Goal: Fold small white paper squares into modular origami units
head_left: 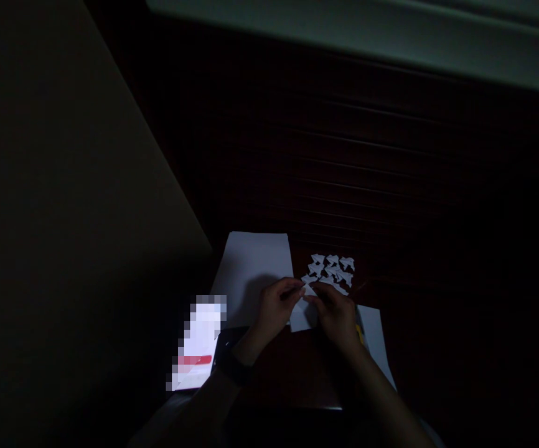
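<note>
Between my two hands is a small piece of folded white paper (309, 290), pinched at its edges. My left hand (276, 305) grips its left side with thumb and fingertips. On the other side my right hand (337, 312) pinches it as well, fingers curled. Just beyond my fingertips, several small folded paper figures (332, 269) lie in rows on the dark table. Below the held piece lies a flat white paper sheet (301, 316), partly hidden by my hands. A dark band (234, 368) circles my left wrist.
A stack of white paper (255, 261) lies left of the figures. A lit screen (199, 342), partly pixelated, stands at the lower left. Another white sheet (376, 336) and a small yellow item (360, 335) sit by my right forearm. The dark tabletop (292, 373) reflects faintly.
</note>
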{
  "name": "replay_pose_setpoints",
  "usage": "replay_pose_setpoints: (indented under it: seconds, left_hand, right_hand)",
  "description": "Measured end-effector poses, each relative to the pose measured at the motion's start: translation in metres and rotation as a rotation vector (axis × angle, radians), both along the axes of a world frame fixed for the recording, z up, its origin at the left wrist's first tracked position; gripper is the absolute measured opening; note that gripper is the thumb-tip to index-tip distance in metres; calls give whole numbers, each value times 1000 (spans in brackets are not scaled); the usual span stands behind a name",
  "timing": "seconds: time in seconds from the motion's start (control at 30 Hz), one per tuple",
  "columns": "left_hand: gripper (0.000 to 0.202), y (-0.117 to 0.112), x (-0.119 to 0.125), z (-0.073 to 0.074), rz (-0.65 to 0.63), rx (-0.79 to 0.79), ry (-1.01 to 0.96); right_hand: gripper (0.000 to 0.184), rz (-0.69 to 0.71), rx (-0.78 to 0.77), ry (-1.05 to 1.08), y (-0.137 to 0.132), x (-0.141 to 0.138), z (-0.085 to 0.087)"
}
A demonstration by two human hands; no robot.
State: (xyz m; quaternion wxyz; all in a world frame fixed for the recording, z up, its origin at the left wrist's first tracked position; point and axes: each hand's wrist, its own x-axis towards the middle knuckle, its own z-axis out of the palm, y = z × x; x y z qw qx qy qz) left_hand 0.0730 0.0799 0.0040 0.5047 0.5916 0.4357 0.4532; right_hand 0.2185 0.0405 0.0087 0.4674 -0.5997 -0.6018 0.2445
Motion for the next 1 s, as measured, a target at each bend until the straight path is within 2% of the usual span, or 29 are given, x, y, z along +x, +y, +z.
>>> replay_pose_setpoints:
  seconds: [0.13,0.3,0.5,0.77,0.9,1.0]
  left_hand:
    - [14,-1,-1,5,-23,71,73]
    - [14,-2,-2,8,-48,101,88]
    - [18,0,-3,7,-112,-35,-28]
    - [26,-3,-8,13,-125,-280,-219]
    - [27,-5,-7,16,-144,-292,-228]
    - [26,-4,-7,14,-100,-264,-197]
  right_hand:
    - [17,-33,-21,32,0,-2,-1]
    - [16,-51,-76,197,1,-3,-3]
    - [19,-37,-131,309,2,1,-1]
    - [25,86,-200,469,2,6,-2]
    - [23,111,-243,532,3,9,-7]
    - [24,75,-234,525,5,10,-8]
